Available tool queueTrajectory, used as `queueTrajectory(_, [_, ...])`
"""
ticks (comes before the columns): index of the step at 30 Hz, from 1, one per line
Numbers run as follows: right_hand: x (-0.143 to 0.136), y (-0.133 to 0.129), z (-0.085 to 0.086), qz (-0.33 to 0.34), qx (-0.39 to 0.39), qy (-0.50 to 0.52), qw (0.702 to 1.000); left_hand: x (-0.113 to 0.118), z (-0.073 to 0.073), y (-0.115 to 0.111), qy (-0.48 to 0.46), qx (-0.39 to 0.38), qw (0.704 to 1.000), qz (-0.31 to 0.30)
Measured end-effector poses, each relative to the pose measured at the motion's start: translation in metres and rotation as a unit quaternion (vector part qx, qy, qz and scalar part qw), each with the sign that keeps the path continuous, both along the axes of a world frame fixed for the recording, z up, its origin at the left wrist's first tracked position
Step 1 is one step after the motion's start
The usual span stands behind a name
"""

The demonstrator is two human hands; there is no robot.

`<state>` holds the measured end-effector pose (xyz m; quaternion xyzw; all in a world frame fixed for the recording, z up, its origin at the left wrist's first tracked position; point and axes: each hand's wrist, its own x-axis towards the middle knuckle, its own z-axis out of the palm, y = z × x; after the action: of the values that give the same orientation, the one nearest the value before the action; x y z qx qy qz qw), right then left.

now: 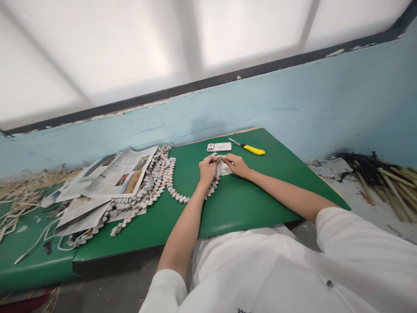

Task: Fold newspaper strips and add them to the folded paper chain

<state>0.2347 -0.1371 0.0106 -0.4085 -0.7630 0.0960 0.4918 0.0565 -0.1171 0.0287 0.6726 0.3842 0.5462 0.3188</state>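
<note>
A zigzag chain of folded newspaper (178, 198) curves over the green table and runs up to my hands. My left hand (207, 169) is closed on the chain's end, fingers pinched together. Close beside it, my right hand (236, 165) pinches a folded paper strip at the same end. A small piece of newsprint (225, 169) lies under and between the hands. Just beyond them are a white phone (220, 147), lying flat, and a yellow-handled knife (254, 150).
Newspaper sheets (114, 174) lie on a heap of folded paper chains (156, 178) at the left of the green table (241, 204). Farther left are pale strips (19, 200) and a white cord (35, 243). Bamboo poles (395, 191) lie on the floor at right.
</note>
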Motion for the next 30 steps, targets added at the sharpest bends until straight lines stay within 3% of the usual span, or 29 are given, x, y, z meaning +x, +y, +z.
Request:
queueTrajectory(7, [-0.001,0.003,-0.002,-0.020,0.066,0.000,0.998,0.005,0.004,-0.014,-0.040,0.032,0.998,0.040])
queueTrajectory(13, [0.005,0.006,-0.003,0.016,0.156,-0.028,0.987,0.001,0.006,-0.016,-0.023,0.149,0.988,0.017])
queueTrajectory(19, [0.006,0.005,-0.002,0.015,0.161,-0.025,0.987,-0.002,0.010,-0.015,-0.010,0.208,0.978,-0.012])
queueTrajectory(23, [0.000,0.000,0.001,0.007,0.163,0.002,0.987,0.000,0.010,-0.017,-0.022,0.183,0.983,-0.008])
queueTrajectory(30, [-0.011,-0.009,0.010,-0.037,0.154,0.021,0.987,0.010,0.012,-0.020,-0.142,0.022,0.990,0.006])
